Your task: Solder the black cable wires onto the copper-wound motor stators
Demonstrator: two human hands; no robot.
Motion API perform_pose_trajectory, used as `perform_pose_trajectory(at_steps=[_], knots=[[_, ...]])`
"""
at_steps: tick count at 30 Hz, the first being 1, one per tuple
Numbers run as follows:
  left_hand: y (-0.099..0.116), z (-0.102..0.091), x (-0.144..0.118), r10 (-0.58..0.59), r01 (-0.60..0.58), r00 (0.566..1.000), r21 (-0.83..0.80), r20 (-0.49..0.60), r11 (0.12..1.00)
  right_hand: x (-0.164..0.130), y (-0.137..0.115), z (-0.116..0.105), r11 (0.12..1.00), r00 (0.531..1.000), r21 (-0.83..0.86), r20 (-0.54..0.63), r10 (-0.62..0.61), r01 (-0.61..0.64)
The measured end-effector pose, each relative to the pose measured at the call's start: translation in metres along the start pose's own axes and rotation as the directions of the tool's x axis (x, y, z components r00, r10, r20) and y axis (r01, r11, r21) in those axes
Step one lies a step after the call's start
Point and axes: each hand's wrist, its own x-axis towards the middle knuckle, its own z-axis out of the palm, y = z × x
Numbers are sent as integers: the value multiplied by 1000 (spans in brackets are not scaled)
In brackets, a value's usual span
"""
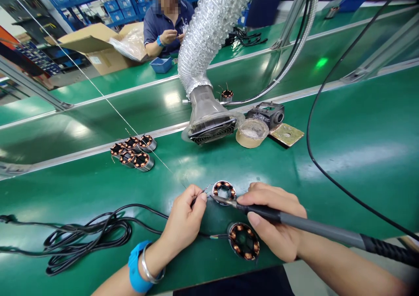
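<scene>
My right hand [275, 222] grips a grey soldering iron [321, 230] like a pen, its tip touching the left edge of a small copper-wound motor stator [224, 191] on the green bench. My left hand [185, 219] pinches a thin solder wire [137, 132] and holds its end at the iron's tip. A second stator [244, 241] lies just in front, between my two hands, with a dark lead running left from it.
Several more stators [132, 152] cluster at the left. A fume-extractor hose and fan [209, 125], a tape roll [252, 132] and a small black device [270, 112] stand behind. Coiled black cable [81, 237] lies at left. A co-worker [163, 25] sits across the conveyor.
</scene>
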Motion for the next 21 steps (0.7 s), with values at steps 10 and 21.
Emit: perform_pose_trajectory(at_steps=[10,21], knots=[[-1,2,1,-3,3,1000,13,-5,1000,-4,5,-11,999,995,-29,-100,-20,17],[-1,0,-1,2,-2,1000,10,8,1000,1,60,-67,794,943,-606,-292,-157,-56]])
